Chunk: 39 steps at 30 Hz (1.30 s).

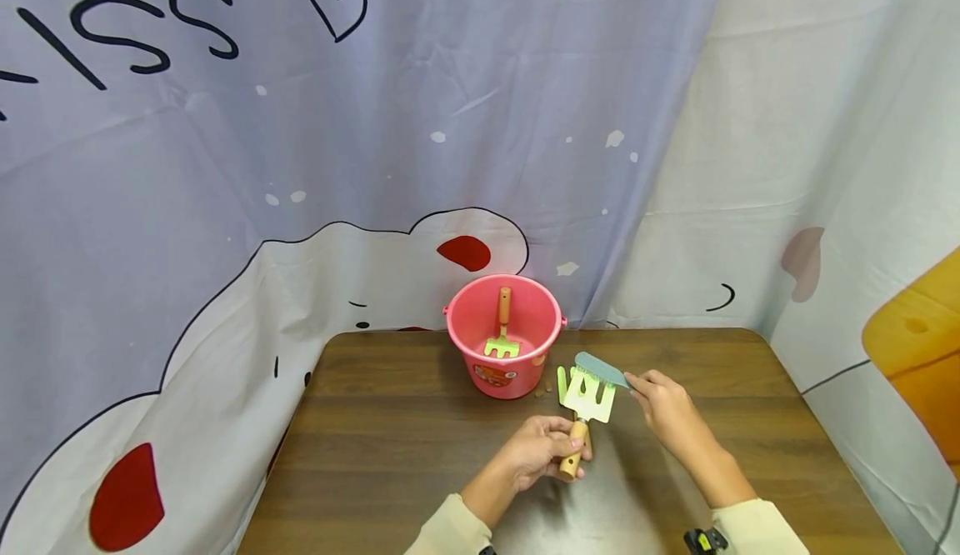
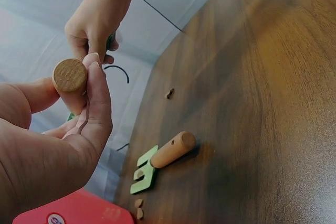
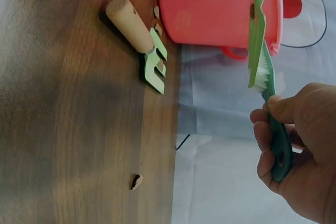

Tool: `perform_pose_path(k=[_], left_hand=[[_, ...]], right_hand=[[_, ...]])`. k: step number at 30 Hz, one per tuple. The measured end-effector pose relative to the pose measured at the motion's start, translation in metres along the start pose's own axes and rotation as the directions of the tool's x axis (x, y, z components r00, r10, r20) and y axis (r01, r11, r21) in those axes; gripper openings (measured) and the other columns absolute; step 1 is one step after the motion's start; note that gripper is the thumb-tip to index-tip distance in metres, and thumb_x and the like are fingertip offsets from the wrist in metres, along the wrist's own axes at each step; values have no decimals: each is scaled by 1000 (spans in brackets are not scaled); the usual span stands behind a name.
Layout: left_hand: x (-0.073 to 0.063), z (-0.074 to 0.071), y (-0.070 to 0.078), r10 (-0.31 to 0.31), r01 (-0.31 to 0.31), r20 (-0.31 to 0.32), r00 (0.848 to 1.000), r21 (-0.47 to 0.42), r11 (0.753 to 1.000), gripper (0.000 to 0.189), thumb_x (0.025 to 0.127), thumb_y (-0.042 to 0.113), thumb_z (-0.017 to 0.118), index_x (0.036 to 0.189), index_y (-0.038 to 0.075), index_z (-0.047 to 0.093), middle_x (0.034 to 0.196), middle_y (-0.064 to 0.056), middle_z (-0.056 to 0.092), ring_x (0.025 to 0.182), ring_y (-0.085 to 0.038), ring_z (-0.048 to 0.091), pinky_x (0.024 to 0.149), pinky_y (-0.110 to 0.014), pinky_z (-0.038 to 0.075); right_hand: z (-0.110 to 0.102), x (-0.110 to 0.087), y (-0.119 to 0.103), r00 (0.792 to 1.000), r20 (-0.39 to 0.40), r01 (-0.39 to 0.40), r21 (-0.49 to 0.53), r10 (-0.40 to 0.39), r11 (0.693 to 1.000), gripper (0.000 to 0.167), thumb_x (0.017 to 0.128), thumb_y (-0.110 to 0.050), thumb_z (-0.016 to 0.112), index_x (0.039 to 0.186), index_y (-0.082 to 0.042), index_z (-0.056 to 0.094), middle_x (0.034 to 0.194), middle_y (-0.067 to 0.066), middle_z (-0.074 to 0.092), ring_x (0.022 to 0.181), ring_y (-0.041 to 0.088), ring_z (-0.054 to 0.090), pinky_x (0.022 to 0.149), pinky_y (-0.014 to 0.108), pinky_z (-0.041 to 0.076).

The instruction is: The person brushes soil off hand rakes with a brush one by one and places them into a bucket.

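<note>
My left hand point(image 1: 531, 452) grips the wooden handle of a small green garden fork point(image 1: 587, 409), tines pointing away, held above the table. In the left wrist view the round end of that handle point(image 2: 70, 75) shows between thumb and fingers. My right hand point(image 1: 666, 412) holds a green brush point(image 1: 600, 368) by its handle. Its white bristles point(image 3: 263, 72) lie against the fork's flat green head in the right wrist view. A second green hand fork point(image 3: 129, 26) with a wooden handle lies on the table beneath, partly hidden in the head view.
A pink bucket point(image 1: 517, 384) stands at the back of the wooden table point(image 1: 375, 438), with another small green rake point(image 1: 505, 309) inside. Small brown bits lie by the bucket, and one brown scrap point(image 3: 136, 182) lies farther right. A printed curtain point(image 1: 375, 163) hangs behind the table.
</note>
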State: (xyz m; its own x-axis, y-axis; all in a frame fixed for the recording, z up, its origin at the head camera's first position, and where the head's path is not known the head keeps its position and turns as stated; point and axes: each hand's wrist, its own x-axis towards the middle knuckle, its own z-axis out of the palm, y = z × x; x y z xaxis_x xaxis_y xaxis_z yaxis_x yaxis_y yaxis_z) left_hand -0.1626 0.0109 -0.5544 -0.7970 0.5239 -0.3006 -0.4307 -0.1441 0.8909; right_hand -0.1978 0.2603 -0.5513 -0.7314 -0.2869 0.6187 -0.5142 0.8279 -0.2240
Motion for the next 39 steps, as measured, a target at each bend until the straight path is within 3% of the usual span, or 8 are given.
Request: perform_pose_path(k=[5,13,19,28,31,39], left_hand=[[-1,0,-1,-2,2,8,1000,-4,1000,28,98,1,63,124,-10,60,94,-14,75,62,-15,69,61,-26,61],[-2,-2,-1,16,-15,18,1000,-14,1000,32,99,1,61,128,-13,57,96,-17,75,62,-15,69,62,-26,61],[-1,-5,0,23,-23,13,1000,-34,999,27,100,2,59,125,-11,60,109,-34,70,63,-15,69,62,-26,61],[0,-8,2,26,-26,12,1000,-37,999,28,101,2,59,125,-11,59,91,-14,74,63,-15,69,64,-28,61],[0,-8,1,22,-22,-2,1000,-32,999,32,100,2,60,129,-13,57,94,-17,75,63,-15,69,64,-28,62],[-1,-6,-3,17,-17,-16,1000,-14,1000,35,100,1,60,131,-16,53,112,-37,68,62,-14,68,61,-25,60]], right_hand=[[-1,2,11,999,7,-48,-17,48,999,31,78,10,81,108,7,76,85,12,67,70,24,67,60,39,58],[-14,-1,17,995,39,-88,10,88,996,31,83,9,78,113,7,74,88,11,68,68,17,61,55,31,52],[-21,-8,4,1000,10,-23,62,23,998,33,81,10,80,113,3,76,90,7,70,72,12,61,57,29,52],[-13,-17,-10,997,14,68,145,-70,987,37,78,11,81,114,2,76,93,1,69,73,1,54,60,12,44],[-9,-16,-9,997,2,76,123,-77,990,37,77,11,81,113,3,76,91,2,69,72,3,54,60,12,44],[-2,-13,0,1000,17,24,55,-25,998,33,78,11,81,110,5,77,88,6,68,69,9,58,55,24,50]])
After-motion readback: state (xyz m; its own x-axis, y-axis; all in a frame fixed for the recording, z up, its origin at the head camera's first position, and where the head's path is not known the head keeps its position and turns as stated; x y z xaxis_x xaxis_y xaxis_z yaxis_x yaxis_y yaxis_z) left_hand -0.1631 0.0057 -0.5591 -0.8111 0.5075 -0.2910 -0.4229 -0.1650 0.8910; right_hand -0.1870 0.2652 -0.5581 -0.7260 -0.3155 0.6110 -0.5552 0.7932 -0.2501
